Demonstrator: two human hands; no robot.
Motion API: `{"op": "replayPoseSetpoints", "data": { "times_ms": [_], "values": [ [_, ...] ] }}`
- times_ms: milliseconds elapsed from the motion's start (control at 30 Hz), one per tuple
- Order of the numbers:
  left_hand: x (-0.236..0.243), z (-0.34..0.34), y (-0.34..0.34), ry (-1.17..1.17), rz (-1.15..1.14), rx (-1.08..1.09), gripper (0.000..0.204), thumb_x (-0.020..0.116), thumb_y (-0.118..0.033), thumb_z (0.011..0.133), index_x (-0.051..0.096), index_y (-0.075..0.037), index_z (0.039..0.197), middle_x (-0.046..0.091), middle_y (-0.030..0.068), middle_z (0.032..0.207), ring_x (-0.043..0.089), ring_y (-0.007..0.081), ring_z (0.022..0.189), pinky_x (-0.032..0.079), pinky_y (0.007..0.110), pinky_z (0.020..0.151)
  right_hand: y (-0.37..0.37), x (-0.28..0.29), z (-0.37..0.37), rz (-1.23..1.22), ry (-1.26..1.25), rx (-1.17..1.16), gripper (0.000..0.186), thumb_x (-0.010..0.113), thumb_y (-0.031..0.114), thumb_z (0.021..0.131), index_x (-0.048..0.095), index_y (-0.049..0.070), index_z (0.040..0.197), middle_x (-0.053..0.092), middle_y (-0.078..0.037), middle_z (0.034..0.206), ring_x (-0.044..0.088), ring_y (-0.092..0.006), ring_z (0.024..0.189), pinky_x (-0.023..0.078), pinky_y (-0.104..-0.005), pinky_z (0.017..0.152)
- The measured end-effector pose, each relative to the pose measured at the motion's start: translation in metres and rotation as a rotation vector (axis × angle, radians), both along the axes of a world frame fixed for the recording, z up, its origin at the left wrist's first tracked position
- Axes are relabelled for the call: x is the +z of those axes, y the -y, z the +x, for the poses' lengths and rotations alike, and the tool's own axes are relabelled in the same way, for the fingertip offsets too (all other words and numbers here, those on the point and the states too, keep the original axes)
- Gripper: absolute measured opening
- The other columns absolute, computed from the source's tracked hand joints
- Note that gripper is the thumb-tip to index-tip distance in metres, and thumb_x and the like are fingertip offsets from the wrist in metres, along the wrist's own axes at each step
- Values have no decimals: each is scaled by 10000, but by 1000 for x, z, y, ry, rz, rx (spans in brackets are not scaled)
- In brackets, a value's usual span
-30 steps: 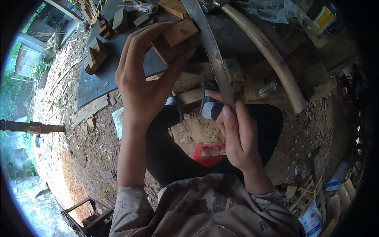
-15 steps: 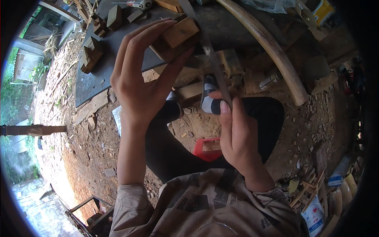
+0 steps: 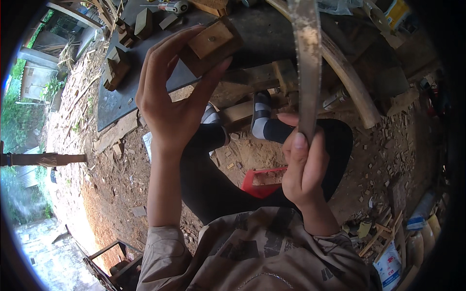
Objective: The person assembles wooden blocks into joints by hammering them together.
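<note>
My left hand (image 3: pixel 167 114) grips a stepped wooden block (image 3: pixel 211 43) between thumb and fingers, above the near edge of the dark tabletop (image 3: pixel 128 92). A small dark spot shows on the block's upper face. In my right hand (image 3: pixel 306 169) is a long, flat metal saw blade (image 3: pixel 309 72), held at its near end with the thumb lying along it. Fine teeth run along its edge, and the far end reaches the top of the view. The blade stands apart from the block, to its right.
Cut wooden blocks (image 3: pixel 115 70) and a white-handled tool (image 3: pixel 174 6) lie on the tabletop. A curved wooden pole (image 3: pixel 352 80) slants down on the right. Wood scraps litter the dirt floor (image 3: pixel 119 189), and a red plastic piece (image 3: pixel 250 182) shows by my legs.
The saw blade has moved right, away from the block's side, and now points more straight up. My left hand has tilted the block slightly, showing more of its upper face.
</note>
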State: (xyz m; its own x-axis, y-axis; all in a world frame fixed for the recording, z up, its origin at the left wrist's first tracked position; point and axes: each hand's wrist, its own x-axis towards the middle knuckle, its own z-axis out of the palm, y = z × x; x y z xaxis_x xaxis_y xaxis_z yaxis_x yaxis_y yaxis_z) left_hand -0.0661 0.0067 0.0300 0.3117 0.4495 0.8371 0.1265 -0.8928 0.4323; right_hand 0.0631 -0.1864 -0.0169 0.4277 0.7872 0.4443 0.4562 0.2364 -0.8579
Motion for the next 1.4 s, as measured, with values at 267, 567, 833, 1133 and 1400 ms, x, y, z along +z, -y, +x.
{"op": "replayPoseSetpoints", "data": {
  "times_ms": [267,567,833,1133,1400],
  "values": [
    [1,-1,-1,-20,49,-16,539,895,-27,752,675,-19,1245,716,115,1216,704,239,1127,581,372,961,5,-7,-7,8,-42,9,271,446,97,1105,596,-14,1302,544,-33,641,463,-109,440,340,-292,459],
    [-3,0,6,-12,-1,2,590,914,-83,759,649,-44,1285,723,85,1254,705,232,1145,576,407,974,4,-12,-2,-160,114,64,283,437,92,1103,590,-34,1306,611,-42,713,464,-87,471,348,-292,469],
    [-2,-7,7,-88,-25,-38,659,903,-25,766,580,-12,1340,663,130,1315,654,241,1225,568,431,1021,8,-18,-1,24,-33,57,298,424,109,1111,588,-25,1320,513,-16,624,451,-82,463,312,-297,455],
    [-4,-18,11,-197,155,33,722,976,-123,656,638,-13,1285,684,146,1260,665,287,1174,552,412,1008,7,-24,0,-85,-55,68,322,416,162,1120,611,-6,1313,482,-26,612,460,-101,470,331,-311,475],
    [-9,-23,13,-185,150,0,753,896,-47,569,672,-53,1288,680,136,1248,678,301,1140,574,392,953,4,-25,-3,-48,-56,63,316,425,156,1116,619,-1,1310,486,-31,620,447,-111,466,332,-311,477]
  ]
}}
